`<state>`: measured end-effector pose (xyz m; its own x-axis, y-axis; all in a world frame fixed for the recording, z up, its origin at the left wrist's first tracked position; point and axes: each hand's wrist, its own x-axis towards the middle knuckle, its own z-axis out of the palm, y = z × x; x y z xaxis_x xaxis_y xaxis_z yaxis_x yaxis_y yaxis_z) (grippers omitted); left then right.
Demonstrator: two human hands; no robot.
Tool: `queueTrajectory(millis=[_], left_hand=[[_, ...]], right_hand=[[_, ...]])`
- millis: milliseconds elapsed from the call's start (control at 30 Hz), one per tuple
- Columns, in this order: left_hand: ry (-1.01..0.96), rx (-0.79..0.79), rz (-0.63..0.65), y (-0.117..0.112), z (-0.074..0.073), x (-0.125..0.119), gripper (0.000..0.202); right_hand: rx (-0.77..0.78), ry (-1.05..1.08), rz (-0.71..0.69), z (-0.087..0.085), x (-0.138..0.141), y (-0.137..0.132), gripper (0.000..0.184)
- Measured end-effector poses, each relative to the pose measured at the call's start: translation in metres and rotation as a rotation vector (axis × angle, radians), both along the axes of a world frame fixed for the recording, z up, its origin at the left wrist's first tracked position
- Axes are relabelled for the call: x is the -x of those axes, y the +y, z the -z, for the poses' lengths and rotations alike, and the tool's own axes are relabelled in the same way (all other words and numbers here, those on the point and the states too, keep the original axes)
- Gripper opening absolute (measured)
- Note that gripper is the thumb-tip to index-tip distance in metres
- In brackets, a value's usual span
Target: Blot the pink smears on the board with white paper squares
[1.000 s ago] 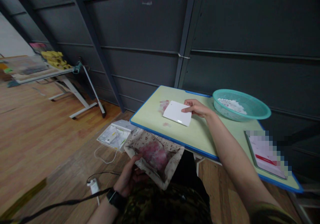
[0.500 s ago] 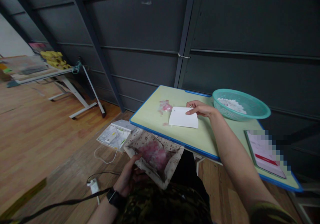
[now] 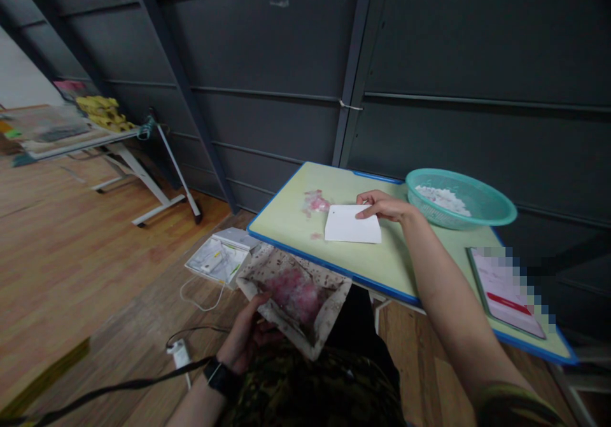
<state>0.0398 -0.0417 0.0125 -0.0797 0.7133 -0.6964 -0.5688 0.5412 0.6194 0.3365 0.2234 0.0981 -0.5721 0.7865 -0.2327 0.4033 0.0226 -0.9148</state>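
My right hand [image 3: 382,207] pinches a white rectangular card [image 3: 353,224] by its upper right part, with the thumb on top and the other fingers partly hidden. The card has a small hole near one corner and lies low over the table. Just left of it, a smear of pink and clear pieces [image 3: 317,203] lies on the tabletop. My left hand [image 3: 251,328] grips the near-left side of a patterned fabric bin [image 3: 329,325], thumb over the rim. The bin is tilted below the table's front edge, and pinkish clear material [image 3: 294,293] lies inside.
The pale yellow table [image 3: 286,217] has a blue edge. A teal basket [image 3: 491,204] with white pieces and a phone [image 3: 506,293] rest on its right side. On the floor are an opened white box [image 3: 217,258] and a power strip [image 3: 179,357]. A dark panel wall stands behind.
The white card has shifted very slightly to the right in my right hand. My left hand and the fabric bin stay where they were.
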Motion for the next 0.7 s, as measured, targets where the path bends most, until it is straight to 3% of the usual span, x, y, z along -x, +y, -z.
queueTrajectory(millis=[333, 500, 700], left_hand=[[0.016, -0.026, 0.021, 0.0003, -0.0026, -0.0015, 0.028], [0.023, 0.0, 0.011, 0.0003, -0.0039, -0.0014, 0.027], [0.059, -0.013, 0.017, -0.0005, -0.0082, -0.0044, 0.029]], right_hand=[[-0.044, 0.069, 0.168, -0.0043, -0.011, 0.002, 0.035], [-0.071, 0.032, 0.158, -0.0039, -0.0103, -0.0001, 0.039], [-0.143, 0.202, 0.23, -0.0072, -0.0032, -0.0035, 0.038]])
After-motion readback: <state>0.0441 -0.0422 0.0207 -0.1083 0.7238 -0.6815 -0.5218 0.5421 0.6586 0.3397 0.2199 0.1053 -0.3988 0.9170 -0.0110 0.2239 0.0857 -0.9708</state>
